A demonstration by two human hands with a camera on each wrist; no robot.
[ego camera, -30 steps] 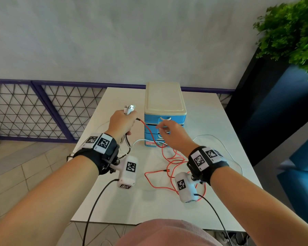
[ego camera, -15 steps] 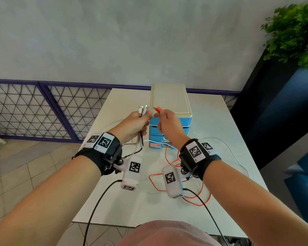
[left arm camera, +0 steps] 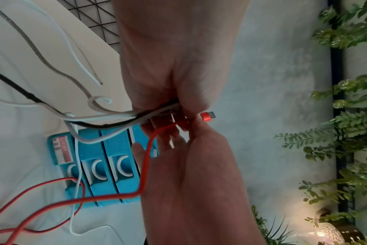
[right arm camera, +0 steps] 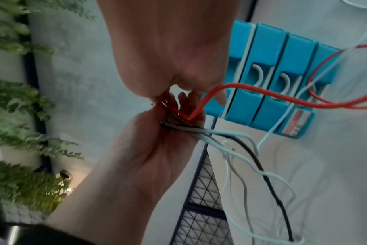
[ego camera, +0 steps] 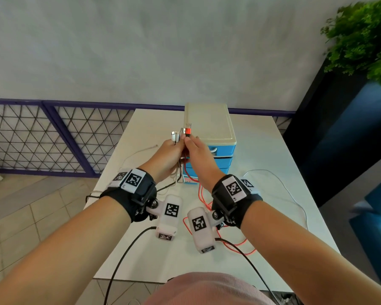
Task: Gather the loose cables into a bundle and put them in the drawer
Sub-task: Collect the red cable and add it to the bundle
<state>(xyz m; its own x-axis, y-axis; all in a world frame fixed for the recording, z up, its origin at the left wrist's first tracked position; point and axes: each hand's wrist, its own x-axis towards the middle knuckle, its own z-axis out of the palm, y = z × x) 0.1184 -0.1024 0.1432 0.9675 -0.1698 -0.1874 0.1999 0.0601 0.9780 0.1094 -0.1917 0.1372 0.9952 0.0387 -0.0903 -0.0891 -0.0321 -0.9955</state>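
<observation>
In the head view my left hand (ego camera: 176,146) is raised above the table and grips a bunch of white and black cables (left arm camera: 107,119), their plug ends (ego camera: 175,136) sticking up from the fist. My right hand (ego camera: 188,140) presses against it and pinches the red cable (left arm camera: 145,165) just below its red plug (ego camera: 187,131). The red cable hangs down to loops on the table (ego camera: 242,247). The blue drawer unit (ego camera: 222,160) with a cream top stands right behind the hands, and all of its drawers (right arm camera: 262,54) look shut.
One white cable (ego camera: 282,183) curves over the right side of the white table (ego camera: 262,139), and another thin white one (ego camera: 139,151) lies at the left. A purple mesh fence (ego camera: 53,137) runs along the left, and a green plant (ego camera: 365,38) is at upper right.
Both hands have risen and come together. My right hand lifted the red plug from the drawer front up beside the plugs held in my left hand.
</observation>
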